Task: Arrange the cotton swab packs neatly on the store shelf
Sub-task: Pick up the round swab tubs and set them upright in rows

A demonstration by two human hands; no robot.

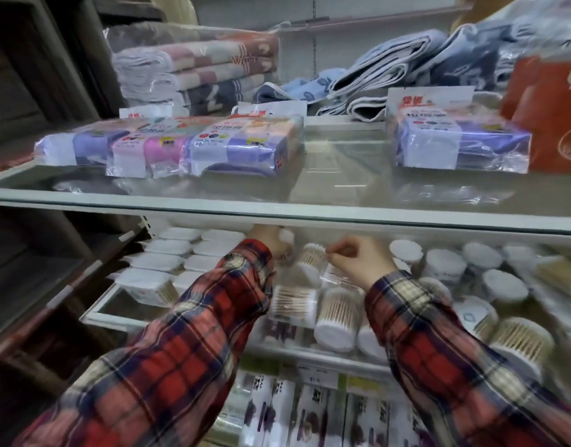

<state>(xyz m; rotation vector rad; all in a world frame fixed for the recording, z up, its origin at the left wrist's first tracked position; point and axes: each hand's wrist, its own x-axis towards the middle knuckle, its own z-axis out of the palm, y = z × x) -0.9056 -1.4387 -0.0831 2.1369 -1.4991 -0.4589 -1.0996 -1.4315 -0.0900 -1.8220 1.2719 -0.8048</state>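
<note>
Both my arms in red plaid sleeves reach under the glass shelf (277, 217) into the swab shelf below. My left hand (271, 241) is far back, partly hidden by the shelf edge, fingers curled on a small white pack (285, 237). My right hand (358, 261) is curled, pinching the clear wrap of a round cotton swab pack (311, 262) lying tilted between the hands. More round packs (337, 321) lie on their sides in front. Flat rectangular swab boxes (161, 262) stand in rows at the left. Upright round tubs (445, 264) fill the right.
The glass shelf above holds wrapped cloth packs (242, 143) at left, another one (455, 140) at right, folded towels (193, 66) behind and a red bag (549, 114). Boxed goods (310, 411) stand on the shelf below. Dark wooden shelving (35, 91) is at the left.
</note>
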